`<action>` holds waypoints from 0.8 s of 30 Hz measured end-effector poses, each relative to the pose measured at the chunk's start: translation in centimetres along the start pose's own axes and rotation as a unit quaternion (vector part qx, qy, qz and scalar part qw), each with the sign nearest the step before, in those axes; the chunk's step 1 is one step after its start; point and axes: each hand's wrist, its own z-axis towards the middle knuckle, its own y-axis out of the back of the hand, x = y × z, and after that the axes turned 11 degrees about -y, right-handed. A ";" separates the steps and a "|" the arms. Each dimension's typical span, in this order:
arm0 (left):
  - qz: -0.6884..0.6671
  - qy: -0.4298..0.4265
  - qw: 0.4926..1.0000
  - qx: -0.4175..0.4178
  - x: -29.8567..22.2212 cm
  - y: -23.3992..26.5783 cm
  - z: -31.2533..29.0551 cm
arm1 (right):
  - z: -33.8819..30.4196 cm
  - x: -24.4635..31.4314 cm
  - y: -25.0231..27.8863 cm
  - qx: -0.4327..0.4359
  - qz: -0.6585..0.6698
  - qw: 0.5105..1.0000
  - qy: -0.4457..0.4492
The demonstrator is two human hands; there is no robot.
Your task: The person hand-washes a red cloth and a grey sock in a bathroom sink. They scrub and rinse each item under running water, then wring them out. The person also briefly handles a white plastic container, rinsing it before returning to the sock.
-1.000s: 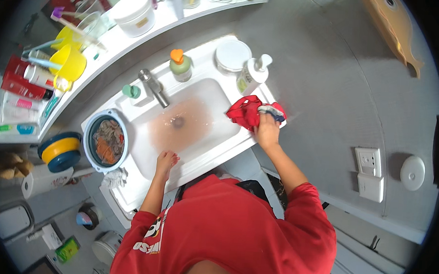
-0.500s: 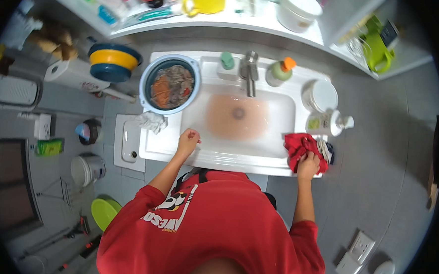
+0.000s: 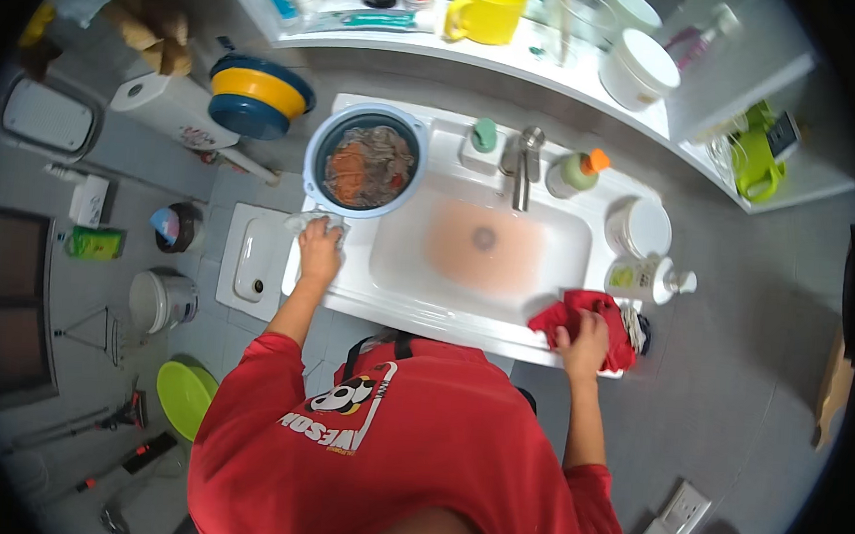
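My left hand (image 3: 320,254) is over a crumpled pale grey cloth (image 3: 299,222) on the sink's left ledge, its fingers curled onto the cloth. At the front right corner of the sink, my right hand (image 3: 588,344) grips a bunched red cloth (image 3: 572,313) between thumb and fingers. Beside the red cloth lies a small heap of white and dark cloth (image 3: 634,328). Shallow pinkish water (image 3: 486,260) covers the bottom of the white sink (image 3: 389,265). A blue-grey basin (image 3: 313,155) on the back left ledge holds wet brownish and orange cloth (image 3: 367,167).
Behind the sink stand a faucet (image 3: 522,170), a green-topped dispenser (image 3: 483,139) and an orange-capped bottle (image 3: 575,173). A white tub (image 3: 639,228) and a pump bottle (image 3: 644,279) occupy the right ledge. A shelf (image 3: 515,64) with toiletries and a yellow mug (image 3: 489,14) overhangs the back.
My left hand has moved left and away from me onto the pale cloth. My right hand has shifted its hold, and part of the red cloth now spreads further left. The view has turned slightly.
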 end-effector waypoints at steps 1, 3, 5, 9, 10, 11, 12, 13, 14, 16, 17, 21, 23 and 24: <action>0.009 -0.009 1.000 0.001 -0.2 0.1 0.4 | -1.1 0.6 0.0 0.057 -0.037 0.998 -0.006; 0.030 -0.032 0.999 0.010 0.1 -0.2 0.3 | -3.0 -0.8 -3.5 0.099 -0.114 0.989 -0.001; 0.024 -0.037 0.999 0.020 0.8 -1.1 -0.2 | -3.7 -4.0 -8.1 0.066 -0.039 0.997 0.009; 0.013 -0.029 0.999 0.017 0.3 -0.5 -0.2 | -1.3 0.7 -6.6 -0.008 0.052 0.998 0.037; 0.013 -0.028 0.999 0.026 0.1 -0.4 -0.2 | -0.5 1.8 -6.9 0.018 0.063 0.996 0.056; 0.014 -0.024 0.999 0.033 0.1 -0.3 -0.1 | 0.4 2.9 -7.8 0.061 0.075 0.995 0.028; 0.016 -0.019 0.999 0.037 0.0 -0.3 0.1 | 1.0 3.7 -9.1 0.080 0.094 0.992 -0.006; 0.009 -0.028 0.999 0.034 -0.1 -0.3 0.5 | 2.1 4.2 -10.5 0.095 0.112 0.988 -0.039; 0.003 -0.036 0.999 0.030 -0.2 -0.2 0.5 | 3.3 4.6 -11.7 0.110 0.131 0.983 -0.070; -0.003 -0.047 0.999 0.025 -1.0 0.9 0.4 | 5.8 5.3 -14.1 0.127 0.131 0.978 -0.105; -0.005 -0.052 0.998 0.022 -2.3 2.0 0.3 | 6.7 5.5 -15.1 0.136 0.129 0.974 -0.125; -0.029 -0.042 0.998 -0.032 -5.5 4.1 -0.1 | 11.0 7.5 -16.9 0.197 0.147 0.913 -0.325; -0.081 -0.025 0.996 -0.037 -6.4 3.8 -0.6 | 11.6 8.8 -20.1 0.130 0.098 0.920 -0.357; -0.108 -0.013 0.994 -0.026 -6.8 3.6 -1.0 | 11.2 10.2 -21.3 0.128 0.060 0.929 -0.341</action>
